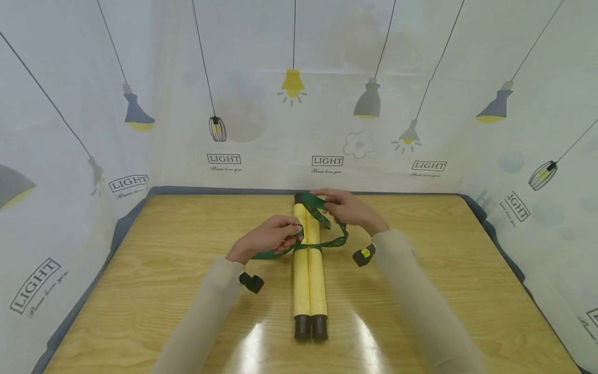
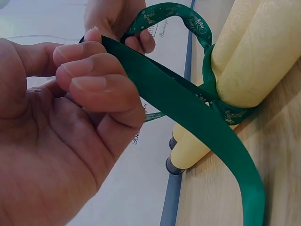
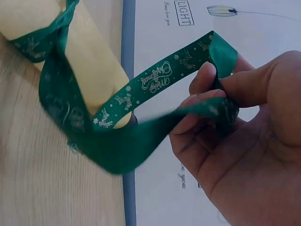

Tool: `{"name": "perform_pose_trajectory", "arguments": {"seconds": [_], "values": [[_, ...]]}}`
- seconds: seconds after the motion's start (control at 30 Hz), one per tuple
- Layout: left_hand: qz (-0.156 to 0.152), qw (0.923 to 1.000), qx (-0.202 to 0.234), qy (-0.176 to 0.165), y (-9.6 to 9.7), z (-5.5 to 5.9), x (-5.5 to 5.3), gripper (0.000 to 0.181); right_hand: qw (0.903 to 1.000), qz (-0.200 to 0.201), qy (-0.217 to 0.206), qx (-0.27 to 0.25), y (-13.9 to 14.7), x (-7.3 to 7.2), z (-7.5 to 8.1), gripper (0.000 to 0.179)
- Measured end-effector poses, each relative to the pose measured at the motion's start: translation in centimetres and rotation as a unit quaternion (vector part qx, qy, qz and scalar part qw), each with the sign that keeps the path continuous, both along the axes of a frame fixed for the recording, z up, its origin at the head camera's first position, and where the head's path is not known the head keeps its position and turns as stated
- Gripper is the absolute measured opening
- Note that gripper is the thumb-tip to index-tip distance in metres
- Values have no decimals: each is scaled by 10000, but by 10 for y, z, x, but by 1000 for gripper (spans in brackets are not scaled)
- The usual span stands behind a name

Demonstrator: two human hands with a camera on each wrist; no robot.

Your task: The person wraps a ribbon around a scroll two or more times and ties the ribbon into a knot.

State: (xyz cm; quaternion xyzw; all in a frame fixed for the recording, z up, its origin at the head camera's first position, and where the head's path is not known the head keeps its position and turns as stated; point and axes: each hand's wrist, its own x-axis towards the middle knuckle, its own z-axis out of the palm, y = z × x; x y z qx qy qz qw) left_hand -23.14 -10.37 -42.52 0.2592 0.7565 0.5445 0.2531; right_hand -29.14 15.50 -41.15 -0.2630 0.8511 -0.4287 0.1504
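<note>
Two pale yellow tubes [image 1: 317, 285] with black end caps [image 1: 302, 327] lie side by side on the table, pointing away from me. A green satin ribbon [image 3: 155, 82] printed with "Merry Christmas" and reindeer wraps around their middle, with a crossing at the tubes. My left hand [image 1: 271, 236] pinches one length of ribbon just left of the tubes, its lower fingers curled. To the right of the far ends, my right hand [image 1: 352, 210] pinches another part between thumb and fingers. There the ribbon folds over and hangs in a loop.
The wooden table [image 1: 187, 228] has a dark blue edging [image 1: 224, 190]. White sheets [image 1: 261, 130] printed with lamps and "LIGHT" stand behind it and at both sides. Small black wrist cameras [image 1: 251, 283] hang from each wrist.
</note>
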Motion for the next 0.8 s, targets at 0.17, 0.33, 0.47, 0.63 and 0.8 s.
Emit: {"name": "perform_pose_trajectory", "arguments": {"seconds": [0.17, 0.33, 0.47, 0.63, 0.8], "values": [[10, 10000, -1, -3, 1, 0, 1, 39, 9997, 234, 82, -68, -19, -2, 6, 50], [6, 10000, -12, 40, 2, 0, 1, 37, 9973, 617, 287, -264, -34, -3, 11, 49], [-6, 10000, -2, 25, 3, 0, 1, 37, 9941, 882, 382, -494, -42, -3, 11, 47], [-6, 10000, -13, 14, 3, 0, 1, 36, 9946, 797, 519, -403, -46, -5, 4, 44], [-30, 10000, -30, -13, 3, 0, 0, 37, 9943, 368, 889, 456, -42, -5, -4, 39]]}}
